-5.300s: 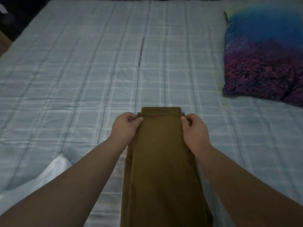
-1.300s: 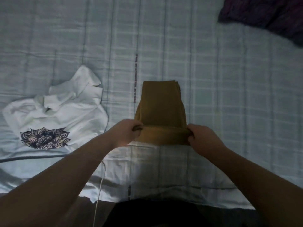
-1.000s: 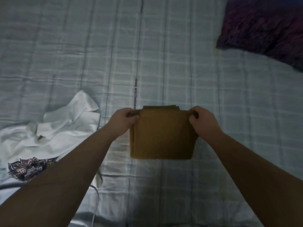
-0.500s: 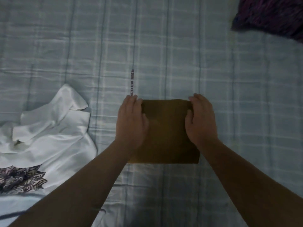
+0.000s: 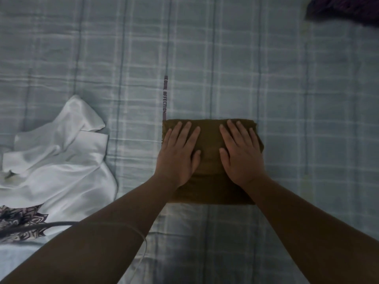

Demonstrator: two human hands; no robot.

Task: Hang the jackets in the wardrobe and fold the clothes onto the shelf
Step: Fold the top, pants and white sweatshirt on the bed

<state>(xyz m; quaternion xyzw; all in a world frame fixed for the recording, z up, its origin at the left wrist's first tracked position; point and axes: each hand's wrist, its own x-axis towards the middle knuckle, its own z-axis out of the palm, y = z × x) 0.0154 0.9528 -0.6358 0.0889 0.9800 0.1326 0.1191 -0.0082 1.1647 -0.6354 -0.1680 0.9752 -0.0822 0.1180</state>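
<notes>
A brown garment (image 5: 209, 140), folded into a compact rectangle, lies flat on the checked bed sheet (image 5: 307, 99) in the middle of the view. My left hand (image 5: 178, 154) presses flat on its left half with straight fingers. My right hand (image 5: 242, 152) presses flat on its right half, fingers spread and straight. Neither hand grips the cloth. A crumpled white shirt (image 5: 61, 156) with a dark printed pattern lies unfolded on the bed to the left, apart from the brown garment.
A dark purple pillow (image 5: 344, 7) shows at the top right corner. A thin white cord (image 5: 141, 257) and a dark cable (image 5: 51, 224) run near my left forearm at the lower left. No wardrobe or shelf is in view.
The long brown garment has been folded twice into a small rectangle. My hands have let go of its top corners and slid inward, now lying flat on top of it.
</notes>
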